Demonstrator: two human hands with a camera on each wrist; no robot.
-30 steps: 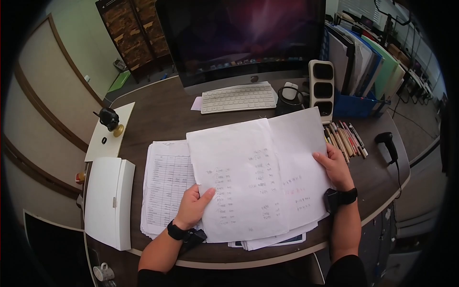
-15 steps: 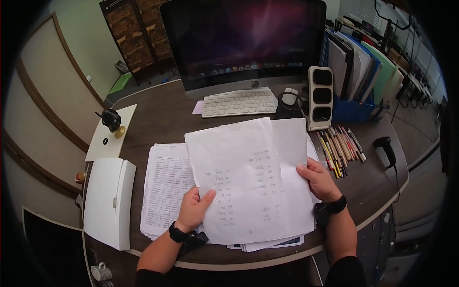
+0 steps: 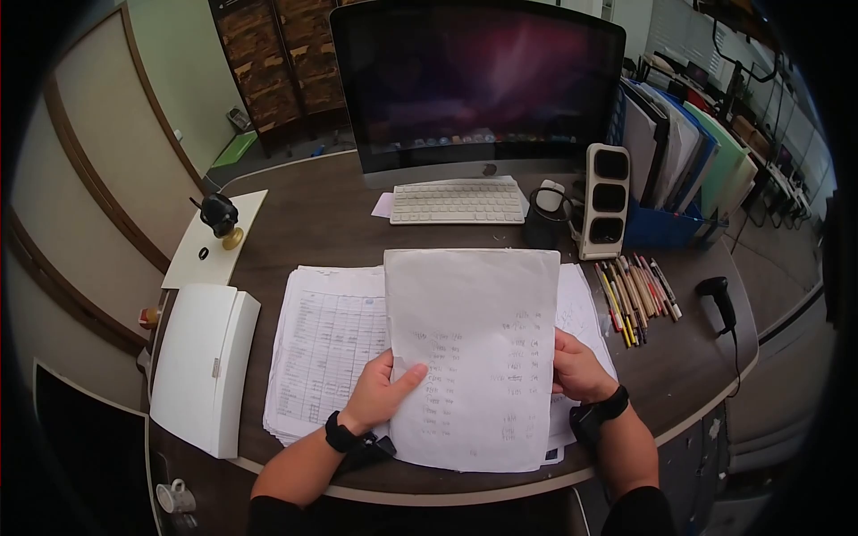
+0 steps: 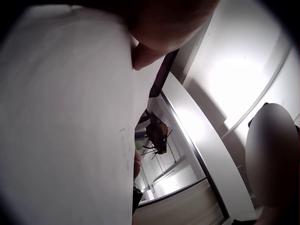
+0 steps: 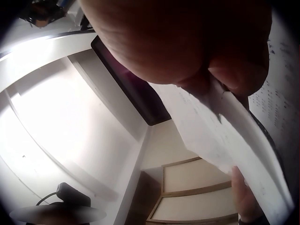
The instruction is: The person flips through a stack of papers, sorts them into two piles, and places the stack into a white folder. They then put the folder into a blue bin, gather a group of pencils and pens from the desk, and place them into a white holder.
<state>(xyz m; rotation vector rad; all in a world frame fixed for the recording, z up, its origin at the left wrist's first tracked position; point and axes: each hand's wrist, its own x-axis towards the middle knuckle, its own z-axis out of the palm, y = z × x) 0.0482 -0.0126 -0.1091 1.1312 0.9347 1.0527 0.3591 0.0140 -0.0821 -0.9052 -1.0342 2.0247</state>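
Note:
Upright over the desk stand several handwritten paper sheets [image 3: 474, 295], their edges lined up into one bundle. My left hand [image 3: 382, 393] grips the left edge, its thumb lying across the front sheet. At the opposite edge, my right hand [image 3: 583, 368] pinches the sheets; the right wrist view shows the layered paper edges [image 5: 255, 136] between its thumb and fingers. Behind and beneath the bundle, a stack of printed table sheets [image 3: 323, 348] lies on the left and more written paper [image 3: 576, 313] shows on the right.
A keyboard [image 3: 458, 205], a monitor [image 3: 478, 80] and a phone-sized white rack [image 3: 605, 201] stand beyond the papers. Pencils and pens [image 3: 640, 299] lie to the right, near a barcode scanner [image 3: 718, 302]. A white printer-like device [image 3: 201, 371] stands at left.
My right hand has moved left, bringing the right-hand sheets behind the front one, so the spread papers are now one narrow bundle. My left hand has kept its grip.

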